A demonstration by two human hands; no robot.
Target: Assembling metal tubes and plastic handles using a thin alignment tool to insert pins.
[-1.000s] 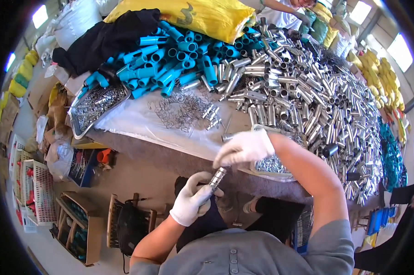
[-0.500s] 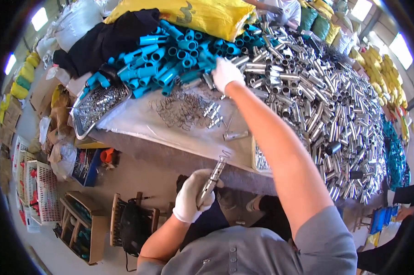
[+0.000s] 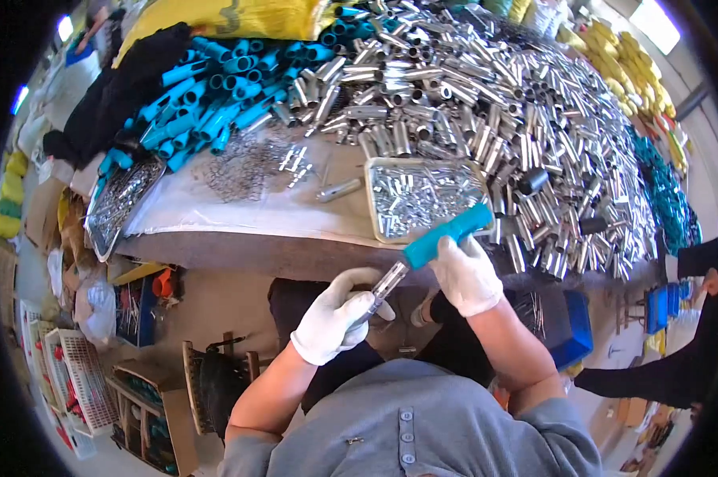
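My left hand (image 3: 339, 316), in a white glove, is closed round a slim silver metal shaft (image 3: 390, 281) that points up and to the right. In my right hand (image 3: 468, 274), also gloved in white, is a teal plastic handle (image 3: 448, 235) with a thicker outer end. The handle's lower end meets the top of the shaft, or overlaps it; whether the shaft is inside it I cannot tell. Both hands are in front of the table's near edge. Just beyond the handle lies a pale tray (image 3: 369, 208) of small silver parts.
A large heap of silver metal tubes (image 3: 526, 135) covers the table's right and back. Teal handles (image 3: 208, 119) are piled at the left, near thin wire springs (image 3: 236, 171) and a metal tray (image 3: 102, 253). A blue bin (image 3: 574, 334) stands below the table; a dark-sleeved person (image 3: 677, 350) is at right.
My right hand has come back from the pile with a teal handle and brought it to the shaft in my left hand. The view has shifted to the right.
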